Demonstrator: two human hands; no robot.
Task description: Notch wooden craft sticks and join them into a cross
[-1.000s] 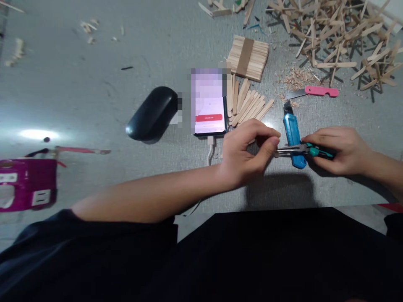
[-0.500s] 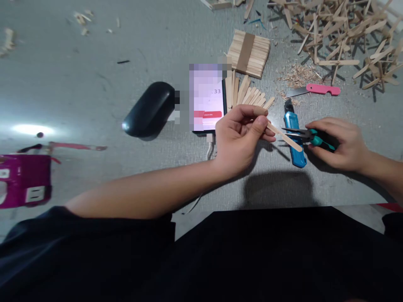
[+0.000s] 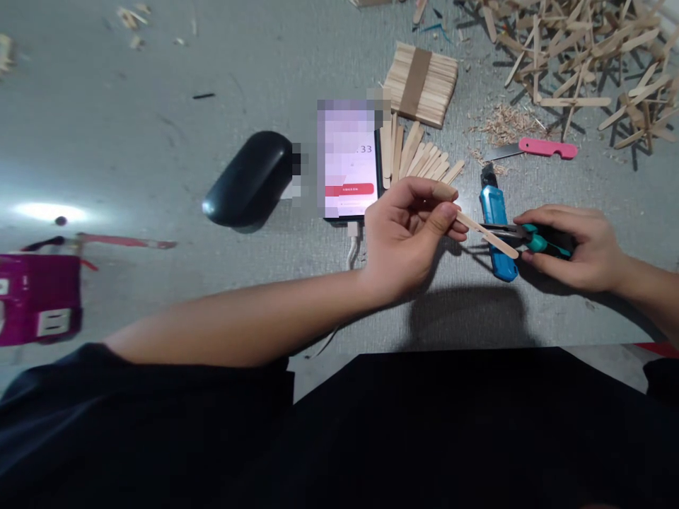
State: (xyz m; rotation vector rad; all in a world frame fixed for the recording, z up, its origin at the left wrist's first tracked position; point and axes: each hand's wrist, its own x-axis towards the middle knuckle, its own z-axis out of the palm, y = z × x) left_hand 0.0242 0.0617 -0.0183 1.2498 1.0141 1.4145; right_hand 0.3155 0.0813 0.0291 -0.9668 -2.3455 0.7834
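My left hand (image 3: 408, 233) pinches a flat wooden stick (image 3: 488, 235) that slants down to the right. My right hand (image 3: 573, 247) grips small pliers with teal handles (image 3: 530, 237), and their metal jaws meet the stick's far end. Under the stick and pliers a blue utility knife (image 3: 494, 219) lies on the grey table (image 3: 159, 141). Loose wooden sticks (image 3: 419, 159) lie fanned just beyond my left hand.
A phone (image 3: 350, 159) on a cable lies beside a black case (image 3: 247, 180). A banded bundle of sticks (image 3: 421, 85) sits behind it. A pink-handled blade (image 3: 535, 148), wood shavings (image 3: 501, 124) and a heap of glued stick crosses (image 3: 578, 49) fill the back right. A magenta box (image 3: 37, 297) sits far left.
A second ago my left fingers were closed at the pliers' tip; since then the left hand has drawn back holding a stick, and the pliers have closed in on its far end.
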